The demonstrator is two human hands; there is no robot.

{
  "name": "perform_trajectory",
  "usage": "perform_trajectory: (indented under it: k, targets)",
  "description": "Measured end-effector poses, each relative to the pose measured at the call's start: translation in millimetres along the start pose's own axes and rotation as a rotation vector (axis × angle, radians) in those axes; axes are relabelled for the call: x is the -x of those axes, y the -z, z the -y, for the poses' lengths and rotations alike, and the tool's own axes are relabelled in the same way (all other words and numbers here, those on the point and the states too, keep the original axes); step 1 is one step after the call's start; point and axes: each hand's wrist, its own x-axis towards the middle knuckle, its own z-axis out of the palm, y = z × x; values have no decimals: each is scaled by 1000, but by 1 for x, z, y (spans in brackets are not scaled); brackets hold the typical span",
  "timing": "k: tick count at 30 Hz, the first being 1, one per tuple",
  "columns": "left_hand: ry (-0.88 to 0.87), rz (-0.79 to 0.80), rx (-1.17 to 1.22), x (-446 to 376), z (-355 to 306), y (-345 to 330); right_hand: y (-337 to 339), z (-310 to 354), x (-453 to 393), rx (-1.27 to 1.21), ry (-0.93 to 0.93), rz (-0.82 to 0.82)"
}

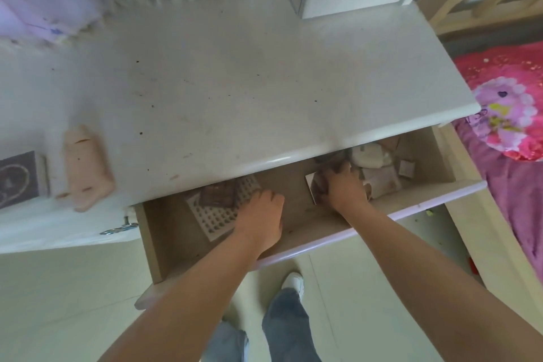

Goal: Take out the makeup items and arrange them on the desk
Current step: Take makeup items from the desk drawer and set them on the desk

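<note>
Counter: pale top, nearly bare; pink tube at its left edge.
Drawer: pulled open below, makeup items inside.
Left hand: fingers curled beside dark palette; whether they hold anything, I cannot tell.
Right hand: fingers grasping mirrored compact.
Tip: lift compact level, clear the counter lip, set it well back.

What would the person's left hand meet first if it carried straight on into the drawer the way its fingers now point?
Probably the brown palette lying on the dotted sheet: the left hand points up-left toward them inside the open drawer. Depth is unclear, so it may pass just above.
</note>
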Motion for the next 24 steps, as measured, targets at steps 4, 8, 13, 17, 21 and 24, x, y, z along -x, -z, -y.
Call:
perform_trajectory:
  k: [4,8,13,17,21,24]
  targets:
    - [21,27,-10,-3,-3,-3,10,-6,5,-52,-26,-47]
    - [-28,18,-10,-19,-16,-6,21,-26,24,-37,-59,-181]
    - [-121,14,1,-56,-52,-15,22,-48,47,-129,-119,-253]
    - [-165,64,-54,-81,-71,-26,4,-53,53,-282,-161,-316]
    - [-174,49,-126,-92,-75,-30,-5,-55,53,-341,-169,-352]
    - [-166,62,-114,-90,-75,-29,-4,-56,55,-370,-158,-356]
